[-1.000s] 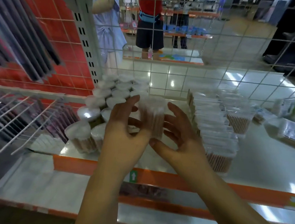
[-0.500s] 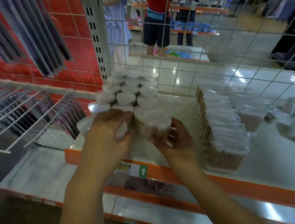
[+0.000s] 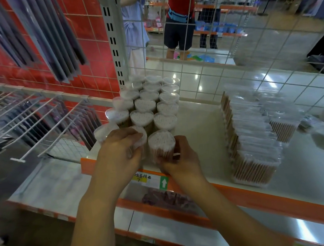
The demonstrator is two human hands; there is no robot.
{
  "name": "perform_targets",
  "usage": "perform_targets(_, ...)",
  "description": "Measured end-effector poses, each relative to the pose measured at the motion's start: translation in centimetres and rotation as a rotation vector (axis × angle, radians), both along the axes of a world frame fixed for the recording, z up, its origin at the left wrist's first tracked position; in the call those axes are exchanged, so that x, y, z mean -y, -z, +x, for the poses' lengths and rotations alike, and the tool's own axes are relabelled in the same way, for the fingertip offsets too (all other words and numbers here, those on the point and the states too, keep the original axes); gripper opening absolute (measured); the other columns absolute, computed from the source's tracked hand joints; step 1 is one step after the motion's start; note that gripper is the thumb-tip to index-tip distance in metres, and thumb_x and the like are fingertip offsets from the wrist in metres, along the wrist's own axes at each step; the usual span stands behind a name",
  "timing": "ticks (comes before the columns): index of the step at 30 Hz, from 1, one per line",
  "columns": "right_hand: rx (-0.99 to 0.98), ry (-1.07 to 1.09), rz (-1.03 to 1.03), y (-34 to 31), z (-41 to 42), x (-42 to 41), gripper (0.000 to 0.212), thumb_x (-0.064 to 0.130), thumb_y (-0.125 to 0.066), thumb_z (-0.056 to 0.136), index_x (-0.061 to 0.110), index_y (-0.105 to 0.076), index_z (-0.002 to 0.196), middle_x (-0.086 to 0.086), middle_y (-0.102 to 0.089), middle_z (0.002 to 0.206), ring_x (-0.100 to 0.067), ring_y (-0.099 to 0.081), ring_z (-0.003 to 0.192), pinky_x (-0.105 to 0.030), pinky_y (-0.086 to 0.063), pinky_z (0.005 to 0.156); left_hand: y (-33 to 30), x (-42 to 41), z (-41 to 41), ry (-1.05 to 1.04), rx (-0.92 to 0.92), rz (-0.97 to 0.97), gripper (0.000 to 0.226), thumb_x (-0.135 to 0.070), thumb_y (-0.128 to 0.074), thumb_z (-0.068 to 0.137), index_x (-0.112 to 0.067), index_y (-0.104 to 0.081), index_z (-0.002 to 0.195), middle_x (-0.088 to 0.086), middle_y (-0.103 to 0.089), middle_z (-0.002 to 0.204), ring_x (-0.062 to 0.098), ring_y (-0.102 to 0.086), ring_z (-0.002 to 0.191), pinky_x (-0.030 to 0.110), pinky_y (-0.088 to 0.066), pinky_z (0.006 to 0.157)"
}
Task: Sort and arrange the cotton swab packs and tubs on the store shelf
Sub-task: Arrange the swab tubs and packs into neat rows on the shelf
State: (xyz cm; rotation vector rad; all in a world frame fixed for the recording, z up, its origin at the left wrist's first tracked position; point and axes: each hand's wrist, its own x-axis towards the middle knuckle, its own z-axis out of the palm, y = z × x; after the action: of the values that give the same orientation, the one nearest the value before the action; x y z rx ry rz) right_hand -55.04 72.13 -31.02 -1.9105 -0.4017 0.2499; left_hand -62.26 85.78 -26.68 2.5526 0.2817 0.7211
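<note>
A white store shelf [image 3: 199, 139] with an orange front edge is standing before a wire grid, with shop aisles behind. The right hand [image 3: 179, 159] is curling its fingers [image 3: 165, 160] round the foot of a clear round tub of wooden-stemmed cotton swabs [image 3: 161, 143], upright at the shelf's front edge. The left hand [image 3: 119, 150] is lying over the neighbouring clear tub [image 3: 139, 136], fingers bent around its top. Behind both, three rows of clear round swab tubs [image 3: 151, 103] are running back toward the grid. To the right, well apart, a long row of flat clear swab packs [image 3: 251, 137] is standing on edge. A green arrow label [image 3: 164, 182] is sitting on the orange edge.
</note>
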Motion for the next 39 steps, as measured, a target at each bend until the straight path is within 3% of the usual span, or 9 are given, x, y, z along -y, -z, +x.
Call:
perform_targets(3, 0.022, 0.014, 0.014, -0.1, -0.1, -0.5, 0.043, 0.026, -0.077, 0.072, 0.036, -0.042, 0.093, 0.014, -0.057, 0.092, -0.004, -0.057, 0.084, -0.036, -0.055, 0.074, 0.0, 0.0, -0.1, 0.008, -0.008, -0.005, 0.033, -0.021, -0.064, 0.07, -0.002, -0.073, 0.095, 0.015, -0.066, 0.102, 0.029, -0.058, 0.098, 0.032, -0.038, 0.082)
perform_targets(8, 0.031, 0.021, 0.022, -0.3, -0.2, -0.6, 0.043, 0.023, -0.076, 0.074, 0.041, -0.038, 0.084, 0.017, -0.055, 0.087, -0.002, -0.056, 0.08, -0.029, -0.053, 0.067, 0.9, -0.3, 0.3, 0.026, 0.04, 0.032, 0.037, -0.034, -0.06, 0.074, -0.005, -0.074, 0.091, 0.014, -0.066, 0.098, 0.034, -0.059, 0.094, 0.036, -0.043, 0.08)
perform_targets(18, -0.006, 0.016, 0.025, -1.1, -0.4, -0.5, 0.039, 0.02, -0.072, 0.074, 0.037, -0.039, 0.087, 0.015, -0.053, 0.084, -0.007, -0.055, 0.078, -0.036, -0.054, 0.068, 1.7, -0.2, 0.7, 0.003, 0.106, 0.049, 0.037, -0.026, -0.046, 0.079, -0.005, -0.074, 0.092, 0.014, -0.066, 0.098, 0.02, -0.047, 0.098, 0.031, -0.039, 0.082)
perform_targets(22, 0.0, -0.006, -0.005, -1.6, -0.4, -0.3, 0.038, 0.023, -0.072, 0.074, 0.037, -0.04, 0.088, 0.015, -0.053, 0.084, -0.01, -0.057, 0.079, -0.038, -0.055, 0.07, 1.4, 0.1, 0.6, -0.003, 0.087, 0.023, 0.041, -0.031, -0.045, 0.08, -0.003, -0.072, 0.095, 0.014, -0.065, 0.101, 0.026, -0.053, 0.101, 0.034, -0.041, 0.084)
perform_targets(24, 0.049, -0.047, -0.048, -2.2, -0.2, 0.1, 0.035, 0.021, -0.072, 0.076, 0.033, -0.043, 0.091, 0.017, -0.05, 0.083, -0.004, -0.055, 0.079, -0.024, -0.053, 0.068, 1.1, 0.3, 0.6, -0.006, 0.067, 0.036, 0.044, -0.033, -0.045, 0.081, -0.002, -0.07, 0.1, 0.017, -0.065, 0.104, 0.034, -0.056, 0.101, 0.034, -0.039, 0.084)
perform_targets(26, 0.094, -0.115, -0.172, -2.9, 0.0, 0.7, 0.038, 0.019, -0.068, 0.08, 0.027, -0.047, 0.11, 0.016, -0.05, 0.095, -0.007, -0.054, 0.092, -0.009, -0.041, 0.063, 0.6, 0.6, 0.7, 0.007, 0.053, 0.036, 0.047, -0.034, -0.044, 0.082, -0.003, -0.067, 0.108, 0.017, -0.063, 0.109, 0.037, -0.056, 0.103, 0.034, -0.038, 0.085)
perform_targets(29, 0.124, -0.167, -0.334, -4.0, 0.6, 2.1, 0.063, 0.019, -0.06, 0.086, 0.025, -0.028, 0.14, 0.002, -0.039, 0.131, -0.014, -0.044, 0.117, -0.014, -0.031, 0.081, -0.3, 1.3, 1.4, 0.028, 0.032, 0.038, 0.049, -0.037, -0.042, 0.083, -0.007, -0.064, 0.115, 0.015, -0.062, 0.114, 0.035, -0.054, 0.109, 0.034, -0.038, 0.088)
perform_targets(35, 0.34, -0.114, -0.332, -7.1, 1.5, 5.4, 0.049, 0.009, -0.05, 0.092, 0.018, -0.038, 0.139, 0.002, -0.041, 0.139, -0.012, -0.042, 0.122, -0.004, -0.02, 0.083, -1.6, 4.9, 4.4, 0.164, 0.115, 0.155, 0.043, -0.032, -0.044, 0.083, -0.003, -0.068, 0.105, 0.018, -0.064, 0.105, 0.028, -0.053, 0.101, 0.036, -0.039, 0.088)
perform_targets(39, 0.428, 0.009, -0.293, -8.1, 2.4, 8.2, 0.047, -0.001, -0.045, 0.09, 0.013, -0.045, 0.135, -0.004, -0.048, 0.136, -0.017, -0.047, 0.121, -0.011, -0.027, 0.092, -2.1, 8.3, 6.4, 0.205, 0.189, 0.184, 0.039, -0.029, -0.047, 0.083, -0.003, -0.068, 0.103, 0.017, -0.065, 0.101, 0.026, -0.053, 0.097, 0.037, -0.045, 0.085)
